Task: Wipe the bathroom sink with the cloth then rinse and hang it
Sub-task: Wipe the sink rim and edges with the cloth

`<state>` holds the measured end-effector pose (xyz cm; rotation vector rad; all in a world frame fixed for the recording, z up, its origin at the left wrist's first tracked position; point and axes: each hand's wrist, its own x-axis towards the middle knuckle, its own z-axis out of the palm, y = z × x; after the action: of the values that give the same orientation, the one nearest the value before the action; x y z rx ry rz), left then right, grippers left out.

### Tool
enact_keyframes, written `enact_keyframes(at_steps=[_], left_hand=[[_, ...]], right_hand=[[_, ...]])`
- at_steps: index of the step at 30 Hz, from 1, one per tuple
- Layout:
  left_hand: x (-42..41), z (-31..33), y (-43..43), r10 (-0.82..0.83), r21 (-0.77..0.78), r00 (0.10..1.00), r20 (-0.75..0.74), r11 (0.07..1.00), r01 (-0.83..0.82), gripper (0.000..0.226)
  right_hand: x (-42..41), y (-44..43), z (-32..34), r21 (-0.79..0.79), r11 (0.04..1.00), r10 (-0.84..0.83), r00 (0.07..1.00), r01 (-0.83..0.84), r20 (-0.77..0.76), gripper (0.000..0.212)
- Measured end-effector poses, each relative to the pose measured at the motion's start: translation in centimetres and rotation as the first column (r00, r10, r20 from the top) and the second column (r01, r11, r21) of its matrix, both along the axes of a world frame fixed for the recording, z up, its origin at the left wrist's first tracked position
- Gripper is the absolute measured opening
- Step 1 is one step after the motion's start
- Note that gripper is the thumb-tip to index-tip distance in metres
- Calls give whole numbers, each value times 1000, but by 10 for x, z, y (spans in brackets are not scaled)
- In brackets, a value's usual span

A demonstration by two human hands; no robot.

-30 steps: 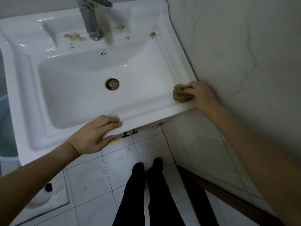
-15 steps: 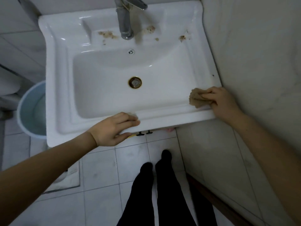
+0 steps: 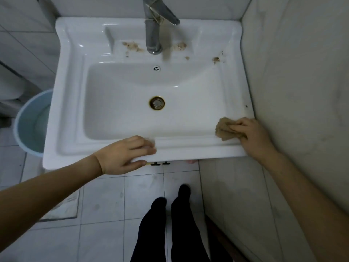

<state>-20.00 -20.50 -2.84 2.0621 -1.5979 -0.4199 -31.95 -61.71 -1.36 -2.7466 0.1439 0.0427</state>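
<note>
View: head camera, looking down over the basin
Sink (image 3: pixel 75 95): white and rectangular, its right side against a pale wall (image 3: pixel 302 72)
Cloth (image 3: pixel 223 132): tan and bunched up, lying on the sink's front rim near the right corner, partly under the fingers
Right hand (image 3: pixel 255 138): fingers curled over the cloth, gripping it and pressing it onto the rim; the forearm runs along the wall
Left hand (image 3: pixel 124 156): holds nothing; fingers nearly straight and flat on the front rim left of centre, thumb against the front edge below
Faucet (image 3: pixel 153 35): grey metal, at the middle of the back ledge, lever pointing right; I cannot tell if water is running
Brown smears (image 3: pixel 132 46): patches on the back ledge on both sides of the faucet base, plus a small one towards the right rear corner
Drain (image 3: pixel 156 103): round with a brownish ring, in the middle of the bowl
Bucket (image 3: pixel 32 123): light blue, on the floor just left of the sink
Floor (image 3: pixel 105 205): pale tiles; two dark-clad legs (image 3: pixel 170 224) stand below the sink
</note>
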Motion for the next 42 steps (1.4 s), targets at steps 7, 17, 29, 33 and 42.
enact_keyframes(at_steps=[7,17,29,33,42], left_hand=[[-2,-8,3,1,-24,999,47,1000,0,39],[1,-7,4,18,-37,999,34,999,-16,41],[1,-9,7,5,-38,992,128,999,0,40],[-1,-5,7,0,-25,993,119,1000,2,42],[-1,-5,8,7,0,992,127,1000,-7,41]], right_hand=[[120,-25,6,-125,986,106,994,-106,-1,36],[62,-8,-2,-52,998,41,998,-39,55,44],[240,-56,1,-212,973,129,981,-96,145,34],[187,-46,2,-193,975,134,984,-110,120,38],[201,-39,-6,-197,980,75,979,-37,191,44]])
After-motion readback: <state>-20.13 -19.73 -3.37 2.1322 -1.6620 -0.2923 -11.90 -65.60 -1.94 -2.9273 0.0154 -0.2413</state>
